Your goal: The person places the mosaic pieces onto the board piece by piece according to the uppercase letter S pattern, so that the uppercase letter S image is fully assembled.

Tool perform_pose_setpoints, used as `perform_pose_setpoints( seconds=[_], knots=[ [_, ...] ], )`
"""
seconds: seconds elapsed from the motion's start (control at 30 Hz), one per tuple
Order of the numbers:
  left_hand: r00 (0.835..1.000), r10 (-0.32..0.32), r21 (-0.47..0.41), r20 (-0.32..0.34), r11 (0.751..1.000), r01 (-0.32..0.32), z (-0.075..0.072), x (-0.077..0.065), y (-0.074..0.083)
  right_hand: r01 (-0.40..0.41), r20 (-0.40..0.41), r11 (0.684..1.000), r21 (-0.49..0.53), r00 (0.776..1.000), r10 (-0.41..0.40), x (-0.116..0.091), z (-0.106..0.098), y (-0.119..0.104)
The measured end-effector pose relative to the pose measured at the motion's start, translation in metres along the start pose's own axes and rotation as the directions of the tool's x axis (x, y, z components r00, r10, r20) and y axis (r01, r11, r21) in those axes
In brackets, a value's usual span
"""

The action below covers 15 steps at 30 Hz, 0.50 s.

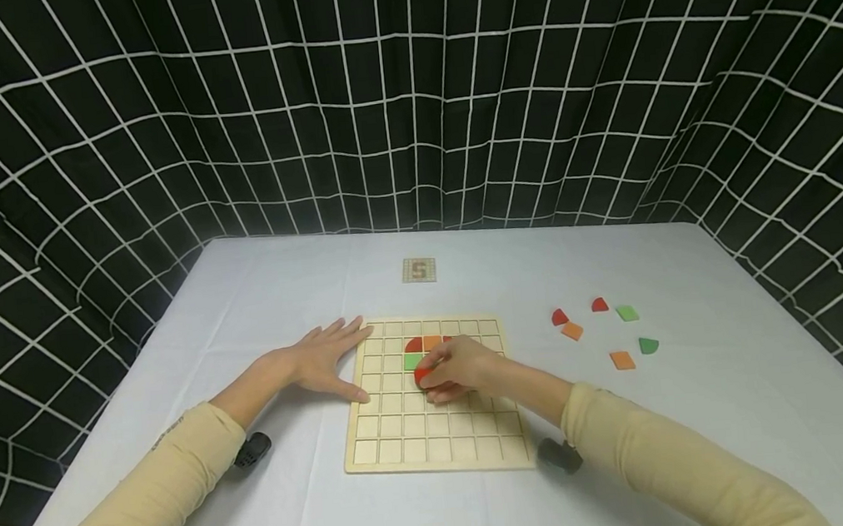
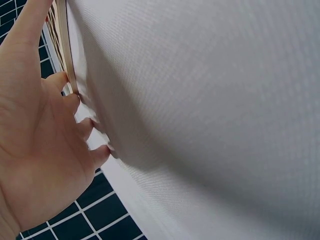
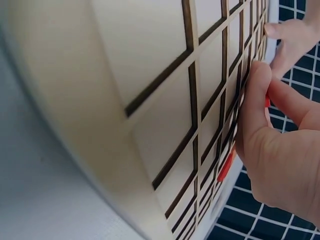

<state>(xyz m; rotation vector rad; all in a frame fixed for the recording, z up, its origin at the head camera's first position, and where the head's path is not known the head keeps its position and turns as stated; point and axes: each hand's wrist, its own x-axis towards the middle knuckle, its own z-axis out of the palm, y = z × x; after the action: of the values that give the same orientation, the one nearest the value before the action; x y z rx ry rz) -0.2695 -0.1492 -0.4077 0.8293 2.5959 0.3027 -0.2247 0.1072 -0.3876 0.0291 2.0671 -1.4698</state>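
A wooden grid board (image 1: 385, 450) lies on the table. My left hand (image 1: 325, 359) spreads its fingers along the board's left edge, thumb and fingertips at the rim; in the left wrist view the palm (image 2: 45, 145) shows beside that edge. Over the middle of the grid, my right hand (image 1: 464, 366) pinches a red piece (image 1: 422, 375) between thumb and fingers, which hide part of it. Just above sit a red quarter-round tile (image 1: 414, 345), an orange square tile (image 1: 432, 342) and a light green square tile (image 1: 413, 362). Another red tile (image 1: 447, 339) is partly covered by the right hand.
Right of the board lie loose tiles: red quarter-rounds (image 1: 600, 304), orange squares (image 1: 622, 360), a light green square (image 1: 627, 313) and a dark green rounded one (image 1: 649, 346). A small patterned card (image 1: 419, 270) lies behind the board. Black gridded curtains (image 1: 406, 89) surround the white table (image 1: 300, 507).
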Motion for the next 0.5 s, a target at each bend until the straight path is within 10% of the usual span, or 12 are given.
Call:
perform_pose_setpoints(
  seconds=[0.5],
  knots=[
    [1.000,0.004,-0.002,-0.002,1.000,-0.004,0.0004,-0.0003,0.0001,0.063,-0.030,0.995,-0.071,0.997,-0.065,0.0057,0.0073,-0.0012]
  ],
)
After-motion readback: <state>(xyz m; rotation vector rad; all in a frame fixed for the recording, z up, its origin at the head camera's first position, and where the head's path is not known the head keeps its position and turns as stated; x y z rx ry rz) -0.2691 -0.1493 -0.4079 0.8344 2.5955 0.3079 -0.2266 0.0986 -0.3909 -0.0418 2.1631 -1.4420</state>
